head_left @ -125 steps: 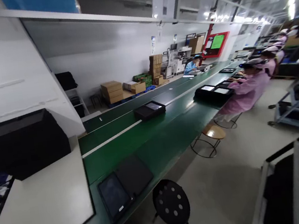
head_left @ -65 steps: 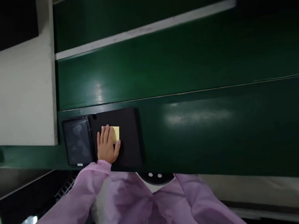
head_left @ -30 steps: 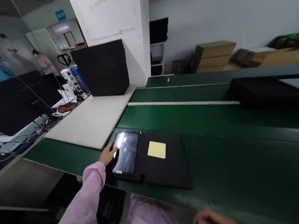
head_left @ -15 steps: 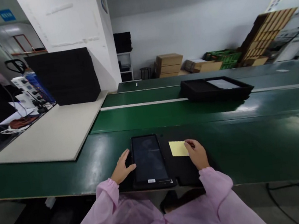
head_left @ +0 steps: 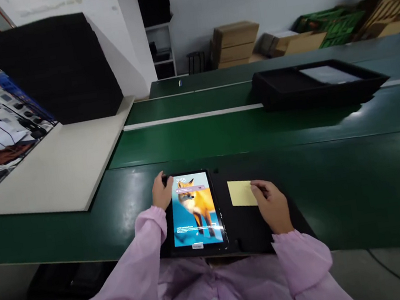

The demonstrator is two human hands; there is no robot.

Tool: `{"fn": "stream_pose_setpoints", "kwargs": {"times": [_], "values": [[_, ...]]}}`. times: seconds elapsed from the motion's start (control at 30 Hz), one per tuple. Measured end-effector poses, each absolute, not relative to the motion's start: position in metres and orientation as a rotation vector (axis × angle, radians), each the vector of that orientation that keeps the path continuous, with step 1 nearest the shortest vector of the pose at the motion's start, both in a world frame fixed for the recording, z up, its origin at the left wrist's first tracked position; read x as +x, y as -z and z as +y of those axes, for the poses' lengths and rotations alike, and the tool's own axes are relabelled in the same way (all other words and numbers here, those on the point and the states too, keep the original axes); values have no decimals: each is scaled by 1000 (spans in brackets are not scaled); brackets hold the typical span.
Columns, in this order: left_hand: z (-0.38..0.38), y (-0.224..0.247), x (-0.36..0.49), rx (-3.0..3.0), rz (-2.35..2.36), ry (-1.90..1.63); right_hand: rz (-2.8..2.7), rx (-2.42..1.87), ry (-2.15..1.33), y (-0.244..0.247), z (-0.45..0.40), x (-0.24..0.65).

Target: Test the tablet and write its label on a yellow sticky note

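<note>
A tablet [head_left: 196, 215] lies on the near edge of the table, its screen lit with a fox picture and the time 3:55. My left hand [head_left: 161, 191] grips its upper left edge, thumb at the screen's border and fingers around the outer side. To the right is a yellow paper note [head_left: 241, 194] over a flat black cover [head_left: 248, 230]. Thumb and forefinger of my right hand [head_left: 273, 206] pinch the note's right edge; the other fingers are curled. A small white label [head_left: 197, 245] sits on the tablet's bottom border.
A black foam tray [head_left: 288, 90] with a pale flat item stands farther back on the green table [head_left: 191, 139]. At left, a stack of black sheets [head_left: 47, 72] rests on a pale board [head_left: 53, 165]. Cardboard boxes [head_left: 237, 43] stand by the back wall.
The tablet's screen has gone from dark to lit. My left hand has moved up from beside the tablet to its upper left edge. My right hand stays at the note; the view has tilted down.
</note>
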State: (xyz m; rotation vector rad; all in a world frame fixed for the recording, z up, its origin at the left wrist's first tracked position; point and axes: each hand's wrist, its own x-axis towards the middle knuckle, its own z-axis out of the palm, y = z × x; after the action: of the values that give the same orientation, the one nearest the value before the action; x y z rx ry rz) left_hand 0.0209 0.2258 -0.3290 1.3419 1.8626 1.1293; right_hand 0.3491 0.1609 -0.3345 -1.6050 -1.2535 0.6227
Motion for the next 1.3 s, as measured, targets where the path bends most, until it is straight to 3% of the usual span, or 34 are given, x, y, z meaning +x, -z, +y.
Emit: {"fn": "stream_pose_setpoints", "kwargs": {"times": [0.13,0.4,0.7,1.3], "values": [[236,328,18,1211,1815,-1143,-1239,-1612,-606,335,161,351],[174,325,21,1214,1561,-1221,-1341,-1594,-500,323,151,341],[180,341,21,1376,1604,-1367,-1599,-1583,-1066,302,194,254],[176,338,26,1357,1591,-1345,-1293,-1638,-1068,305,201,261]]}}
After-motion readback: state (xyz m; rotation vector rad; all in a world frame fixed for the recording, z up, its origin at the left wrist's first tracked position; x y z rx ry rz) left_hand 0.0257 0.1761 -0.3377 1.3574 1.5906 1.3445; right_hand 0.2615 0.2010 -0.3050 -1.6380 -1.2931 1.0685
